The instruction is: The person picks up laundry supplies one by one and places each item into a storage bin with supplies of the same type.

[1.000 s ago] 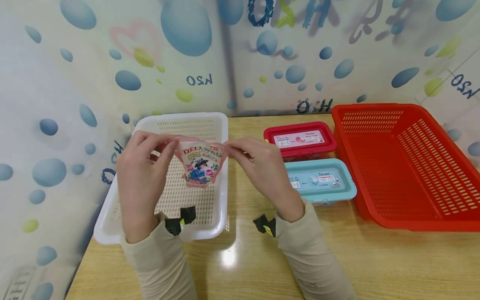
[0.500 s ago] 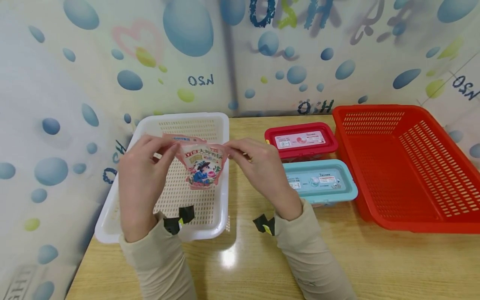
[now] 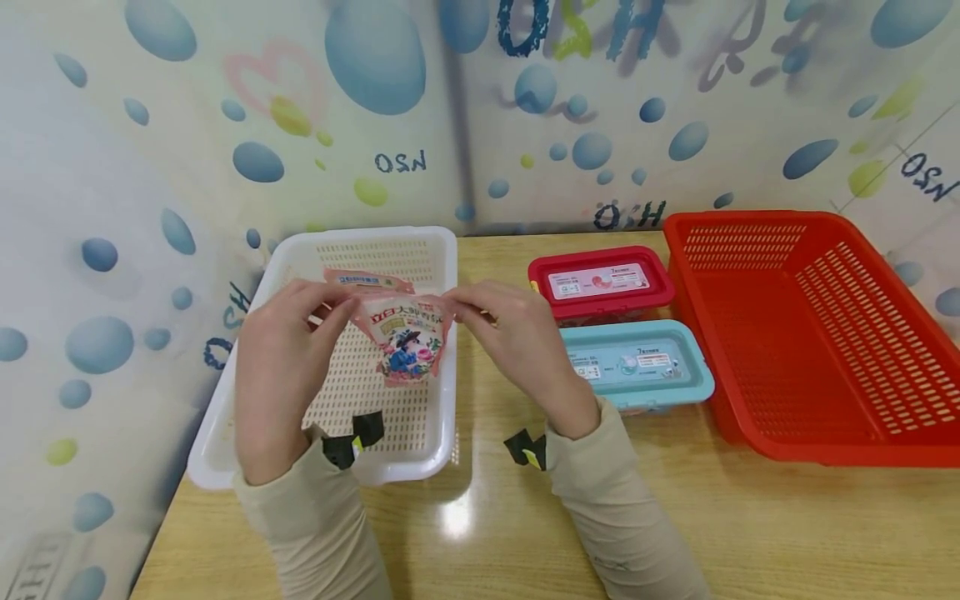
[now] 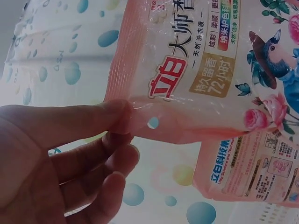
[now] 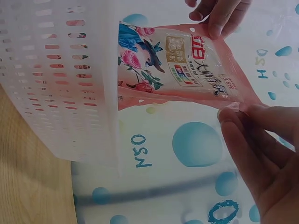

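Note:
Both hands hold a pink laundry detergent refill pouch (image 3: 408,342) upright by its top corners, low over the white basket (image 3: 447,392). My left hand (image 3: 288,333) pinches one top corner between thumb and fingertips, beside a small round hole in the left wrist view. The other corner is pinched by my right hand (image 3: 517,329). Printed on the pouch are roses and a bird in a hat. Behind it, a second pink pouch (image 3: 367,282) shows its back panel in the left wrist view (image 4: 252,172). Through the basket's slots the right wrist view shows the pouch's lower part.
Right of the white basket, two lidded boxes stand on the wooden table (image 3: 495,517), one with a red lid (image 3: 600,282), one with a light blue lid (image 3: 637,364). A large red basket (image 3: 810,342) stands at the right. A patterned wall backs the table.
Both hands have lowered the pouch a little toward the white basket. The second pouch's top, hidden at first, now shows behind it. Baskets and boxes stay put.

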### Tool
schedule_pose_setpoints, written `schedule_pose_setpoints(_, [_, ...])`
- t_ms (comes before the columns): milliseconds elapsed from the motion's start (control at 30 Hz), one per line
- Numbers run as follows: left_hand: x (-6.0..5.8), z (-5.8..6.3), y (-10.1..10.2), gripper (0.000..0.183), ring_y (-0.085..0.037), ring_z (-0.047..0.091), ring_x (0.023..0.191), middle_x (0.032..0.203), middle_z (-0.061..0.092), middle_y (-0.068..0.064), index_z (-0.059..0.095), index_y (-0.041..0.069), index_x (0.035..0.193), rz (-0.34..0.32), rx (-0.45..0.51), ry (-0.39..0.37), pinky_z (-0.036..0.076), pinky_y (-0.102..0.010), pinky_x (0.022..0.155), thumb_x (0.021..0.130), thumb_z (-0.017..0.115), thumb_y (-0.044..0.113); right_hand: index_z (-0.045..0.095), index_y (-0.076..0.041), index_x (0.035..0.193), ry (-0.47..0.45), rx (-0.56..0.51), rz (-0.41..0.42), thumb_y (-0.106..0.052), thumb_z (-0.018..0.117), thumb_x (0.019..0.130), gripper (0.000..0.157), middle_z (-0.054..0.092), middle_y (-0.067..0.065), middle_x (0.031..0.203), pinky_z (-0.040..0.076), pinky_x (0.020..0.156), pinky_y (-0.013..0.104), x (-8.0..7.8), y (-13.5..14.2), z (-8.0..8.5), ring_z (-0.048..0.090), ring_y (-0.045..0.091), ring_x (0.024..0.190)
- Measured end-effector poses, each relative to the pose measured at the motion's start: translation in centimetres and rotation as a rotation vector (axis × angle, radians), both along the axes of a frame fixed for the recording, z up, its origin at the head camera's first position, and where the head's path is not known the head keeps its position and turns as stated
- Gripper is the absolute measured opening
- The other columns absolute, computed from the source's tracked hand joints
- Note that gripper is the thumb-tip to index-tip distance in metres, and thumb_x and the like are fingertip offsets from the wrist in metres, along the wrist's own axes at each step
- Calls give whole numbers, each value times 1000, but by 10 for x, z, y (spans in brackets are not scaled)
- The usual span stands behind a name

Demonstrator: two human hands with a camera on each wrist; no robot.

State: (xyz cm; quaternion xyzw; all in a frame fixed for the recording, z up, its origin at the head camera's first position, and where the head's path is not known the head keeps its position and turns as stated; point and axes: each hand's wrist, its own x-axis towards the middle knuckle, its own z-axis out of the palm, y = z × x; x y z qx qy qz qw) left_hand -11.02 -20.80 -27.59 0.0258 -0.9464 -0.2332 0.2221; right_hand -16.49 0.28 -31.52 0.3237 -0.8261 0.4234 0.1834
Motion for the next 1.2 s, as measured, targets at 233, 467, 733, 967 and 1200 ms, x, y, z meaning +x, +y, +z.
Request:
schedule_pose_setpoints(233, [-1, -2, -2, 15, -17, 51, 71, 83, 59, -2, 68, 10, 93, -1, -2, -29, 36, -32, 59, 85, 61, 21, 69, -13, 99, 9, 10, 11, -14, 68, 79, 20, 66, -4, 93, 46, 68, 15, -2, -1, -4, 58, 2, 82])
schedule_pose_setpoints(467, [0, -3, -4, 15, -17, 51, 71, 83, 60, -1, 68, 11, 94, -1, -7, -41, 36, -32, 59, 85, 61, 21, 70, -13, 99, 27, 19, 10, -15, 68, 79, 21, 66, -4, 92, 46, 71, 17, -1, -3, -6, 58, 5, 84])
schedule_pose_setpoints(733, [0, -3, -5, 17, -19, 49, 72, 85, 59, -3, 67, 10, 97, 31, 10, -86, 36, -33, 59, 86, 59, 22, 70, -14, 98, 63, -5, 15, -13, 68, 79, 20, 66, -5, 88, 45, 70, 16, 0, -9, -8, 58, 4, 81])
schedule_pose_setpoints(967, [-2, -3, -7, 22, -22, 48, 76, 88, 58, -6, 65, 9, 99, 41, 24, -126, 36, -35, 61, 88, 55, 26, 69, -15, 101, 71, 6, 13, -15, 68, 78, 23, 67, -5, 92, 45, 73, 16, 2, -12, -9, 60, 5, 86])
schedule_pose_setpoints(1200, [-1, -4, -9, 20, -22, 50, 74, 87, 59, -6, 64, 11, 97, 32, 22, -175, 36, -35, 61, 89, 54, 26, 69, -14, 100, 82, 19, -3, -15, 68, 78, 22, 67, -4, 93, 46, 73, 17, 3, -14, -8, 61, 5, 88])
